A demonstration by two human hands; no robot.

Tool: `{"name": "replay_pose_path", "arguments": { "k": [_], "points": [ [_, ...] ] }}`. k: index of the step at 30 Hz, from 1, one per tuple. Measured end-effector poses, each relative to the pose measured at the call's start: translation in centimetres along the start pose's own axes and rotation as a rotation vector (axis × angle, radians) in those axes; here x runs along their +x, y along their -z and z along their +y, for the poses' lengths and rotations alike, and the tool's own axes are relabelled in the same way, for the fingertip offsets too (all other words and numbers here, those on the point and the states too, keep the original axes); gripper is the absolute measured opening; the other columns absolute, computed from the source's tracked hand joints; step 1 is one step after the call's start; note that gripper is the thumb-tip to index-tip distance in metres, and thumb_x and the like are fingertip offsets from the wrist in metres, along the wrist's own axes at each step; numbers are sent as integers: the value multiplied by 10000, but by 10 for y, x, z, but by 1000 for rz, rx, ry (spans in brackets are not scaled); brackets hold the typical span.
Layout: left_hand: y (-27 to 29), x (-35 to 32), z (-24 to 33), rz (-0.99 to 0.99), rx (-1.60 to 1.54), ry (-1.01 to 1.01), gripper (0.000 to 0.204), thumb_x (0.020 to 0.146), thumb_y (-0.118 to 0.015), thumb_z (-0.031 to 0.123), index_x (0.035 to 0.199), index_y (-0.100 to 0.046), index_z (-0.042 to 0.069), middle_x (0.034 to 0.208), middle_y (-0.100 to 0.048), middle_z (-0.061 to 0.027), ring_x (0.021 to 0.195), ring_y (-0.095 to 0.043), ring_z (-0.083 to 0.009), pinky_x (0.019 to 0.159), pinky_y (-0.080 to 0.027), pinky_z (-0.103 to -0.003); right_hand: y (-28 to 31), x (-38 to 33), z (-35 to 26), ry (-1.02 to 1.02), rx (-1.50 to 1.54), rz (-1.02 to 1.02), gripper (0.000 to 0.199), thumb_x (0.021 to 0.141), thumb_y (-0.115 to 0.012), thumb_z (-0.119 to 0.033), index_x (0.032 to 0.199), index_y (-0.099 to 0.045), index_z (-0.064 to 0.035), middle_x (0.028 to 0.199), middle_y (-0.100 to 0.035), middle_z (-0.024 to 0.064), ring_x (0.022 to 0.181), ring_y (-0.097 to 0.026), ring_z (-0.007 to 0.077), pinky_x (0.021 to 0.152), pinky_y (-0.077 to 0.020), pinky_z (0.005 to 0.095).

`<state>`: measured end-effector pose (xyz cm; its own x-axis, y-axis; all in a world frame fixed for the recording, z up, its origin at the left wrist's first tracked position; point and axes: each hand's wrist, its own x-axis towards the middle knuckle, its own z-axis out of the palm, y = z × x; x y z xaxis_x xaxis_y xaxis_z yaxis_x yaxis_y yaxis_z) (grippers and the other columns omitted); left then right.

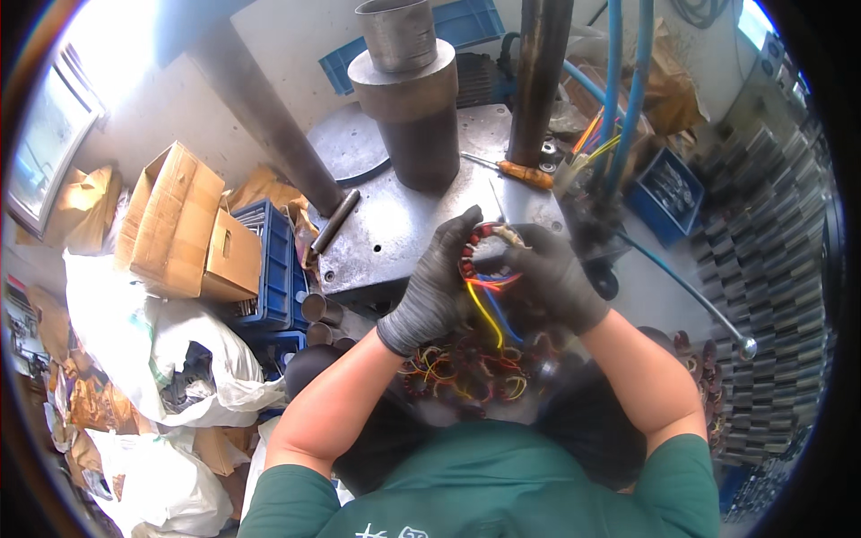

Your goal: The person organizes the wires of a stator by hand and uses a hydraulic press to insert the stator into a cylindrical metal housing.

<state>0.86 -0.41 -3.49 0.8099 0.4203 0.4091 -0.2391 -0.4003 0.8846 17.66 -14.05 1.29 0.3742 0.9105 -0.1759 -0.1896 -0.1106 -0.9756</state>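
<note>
Between my two grey-gloved hands I hold a ring-shaped motor stator (467, 254) with dark red windings and a pale inner rim. Yellow, blue and red lead wires (487, 312) hang from its near side. My left hand (436, 291) grips the ring's left side, thumb up along it. On the right side, my right hand (558, 276) is closed on the ring, its fingers partly hidden. Below, between my legs, lies a heap of similar wound parts with coloured wires (471, 372). A screwdriver with an orange handle (525, 174) rests on the metal press table (395, 242) beyond my hands.
A thick steel cylinder (417, 134) stands on the table between two posts (541, 81). A short metal rod (335, 222) lies at its left edge. Cardboard boxes (170, 220) and blue crates (260, 264) are at left, stacked metal cores (762, 269) at right. A lever with a ball knob (747, 348) juts out at right.
</note>
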Motion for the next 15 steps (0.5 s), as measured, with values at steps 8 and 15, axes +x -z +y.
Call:
{"name": "replay_pose_path", "arguments": {
  "k": [8, 15],
  "points": [
    [3, 3, 11, 110, 87, -69, 1077, 644, -965, 59, 1560, -398, 85, 1407, -503, -103, 1260, -564, -214, 1079, -520, -373, -6, -11, -23, 229, -403, -89, 965, 811, -929, -236, 1540, -377, 74, 1411, -592, 199, 1304, -578, 220, 1120, -477, 376],
    [1, 4, 31, 140, 187, -138, 1126, 609, -935, -5, 1583, -377, 88, 1416, -459, -108, 1237, -564, -212, 1050, -545, -353, -8, -16, -18, 214, -375, -42, 928, 846, -905, -235, 1538, -375, 83, 1391, -611, 183, 1274, -596, 215, 1101, -490, 368]
  ]
}}
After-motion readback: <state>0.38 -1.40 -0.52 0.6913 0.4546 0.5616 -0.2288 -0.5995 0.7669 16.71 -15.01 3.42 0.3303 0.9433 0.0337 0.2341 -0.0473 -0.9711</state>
